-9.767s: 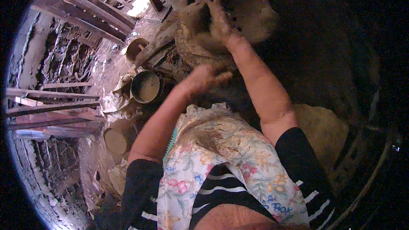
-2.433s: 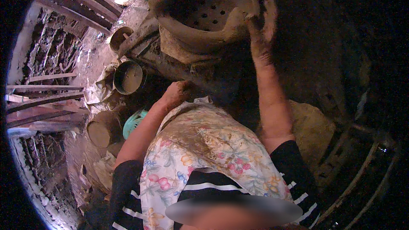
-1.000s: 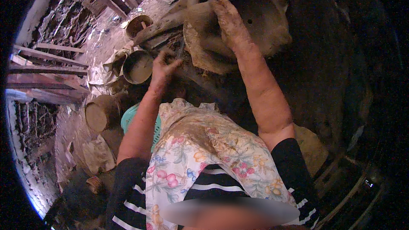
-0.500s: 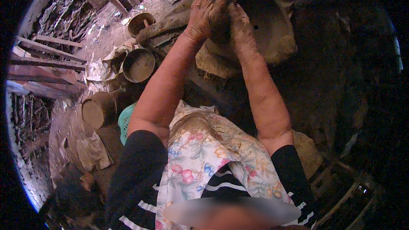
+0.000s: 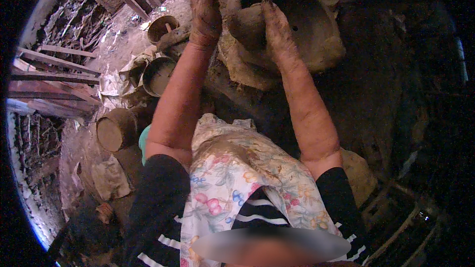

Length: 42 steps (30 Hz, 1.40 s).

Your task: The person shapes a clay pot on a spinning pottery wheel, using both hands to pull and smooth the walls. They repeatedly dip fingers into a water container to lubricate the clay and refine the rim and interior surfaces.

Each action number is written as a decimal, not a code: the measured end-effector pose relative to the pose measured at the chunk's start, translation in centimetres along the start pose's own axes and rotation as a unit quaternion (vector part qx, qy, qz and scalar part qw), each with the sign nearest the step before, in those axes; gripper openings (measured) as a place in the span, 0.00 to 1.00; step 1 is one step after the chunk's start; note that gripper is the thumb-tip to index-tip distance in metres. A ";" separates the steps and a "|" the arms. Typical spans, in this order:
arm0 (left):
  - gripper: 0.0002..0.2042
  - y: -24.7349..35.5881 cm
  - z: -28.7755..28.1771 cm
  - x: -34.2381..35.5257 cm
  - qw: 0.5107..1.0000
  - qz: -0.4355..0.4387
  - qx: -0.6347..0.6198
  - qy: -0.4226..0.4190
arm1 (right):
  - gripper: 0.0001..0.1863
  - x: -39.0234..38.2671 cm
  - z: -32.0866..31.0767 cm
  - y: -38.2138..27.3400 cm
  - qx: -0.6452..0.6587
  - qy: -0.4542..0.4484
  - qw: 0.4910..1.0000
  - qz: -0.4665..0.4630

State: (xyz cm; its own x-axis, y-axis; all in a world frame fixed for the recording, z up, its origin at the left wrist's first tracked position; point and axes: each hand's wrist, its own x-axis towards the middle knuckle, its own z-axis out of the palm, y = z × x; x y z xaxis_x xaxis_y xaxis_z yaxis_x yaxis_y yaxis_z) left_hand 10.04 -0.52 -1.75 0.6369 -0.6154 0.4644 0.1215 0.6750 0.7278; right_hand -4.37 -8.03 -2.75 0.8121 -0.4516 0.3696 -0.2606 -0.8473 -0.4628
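A round clay pot (image 5: pixel 246 21) with a dark opening sits at the top of the view, inside a wide, shallow clay-coloured basin (image 5: pixel 319 39). My right hand (image 5: pixel 279 24) lies against the near side of the pot, its fingers stretched toward the rim. Caked in wet clay, my left hand (image 5: pixel 205 7) is left of the pot and apart from it. Its fingers reach the upper edge in shadow, so I cannot make out whether they hold anything.
Left of my left arm are a small bowl with a stick (image 5: pixel 163 28), a round pan (image 5: pixel 159 76) and an overturned clay-coloured vessel (image 5: pixel 113 132). A green basket (image 5: pixel 144 143) is partly behind my arm. Wooden planks (image 5: pixel 54 76) lie far left.
My left hand has left the pot's rim and moved left, uncovering the opening and near wall. The right hand stays at the pot, almost unmoved.
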 end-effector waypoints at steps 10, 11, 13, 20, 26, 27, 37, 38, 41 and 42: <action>0.16 -1.4 1.8 -2.2 0.884 0.232 0.382 0.134 | 0.29 -0.7 1.7 2.4 -0.076 0.103 0.981 -0.148; 0.16 -1.5 1.8 -1.9 0.913 0.198 0.339 0.112 | 0.27 -0.5 1.6 2.1 -0.038 0.112 0.984 -0.135; 0.18 -1.1 2.4 -1.3 0.955 0.109 0.262 0.091 | 0.24 0.2 1.4 1.3 0.224 0.103 0.968 -0.038; 0.18 2.9 -3.5 1.0 0.921 -0.127 0.369 -0.014 | 0.34 1.9 -0.2 -1.2 0.504 0.003 0.819 0.274; 0.16 -1.1 -4.0 -2.1 0.742 -0.206 0.608 -0.194 | 0.33 2.1 -0.8 -3.1 0.574 0.028 0.762 0.299; 0.16 -1.1 -3.5 -2.4 0.725 -0.134 0.647 -0.197 | 0.33 2.1 -0.8 -3.1 0.579 0.028 0.757 0.301; 0.20 0.8 5.1 -15.9 0.799 -0.244 0.349 -0.426 | 0.34 -0.3 -2.5 0.1 0.170 -0.007 0.984 0.057; 0.19 0.8 4.7 -16.2 0.784 -0.323 0.335 -0.410 | 0.35 -0.7 -3.0 0.5 0.022 0.011 0.999 -0.025; 0.16 1.4 2.6 -16.6 0.782 -0.417 0.293 -0.359 | 0.31 -1.7 -4.6 0.9 0.625 -0.152 0.744 0.181; 0.15 1.6 1.7 -16.9 0.763 -0.461 0.303 -0.337 | 0.30 -2.0 -5.0 0.8 0.563 -0.096 0.806 0.158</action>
State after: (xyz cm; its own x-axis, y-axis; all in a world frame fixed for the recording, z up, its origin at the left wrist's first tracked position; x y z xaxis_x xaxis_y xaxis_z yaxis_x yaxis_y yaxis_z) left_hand -1.83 10.20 -7.55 -0.0682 -0.9224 -0.3801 -0.2233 -0.3572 0.9069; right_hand -8.81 -9.23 0.13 0.8923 -0.4514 0.0089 0.0809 0.1405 -0.9868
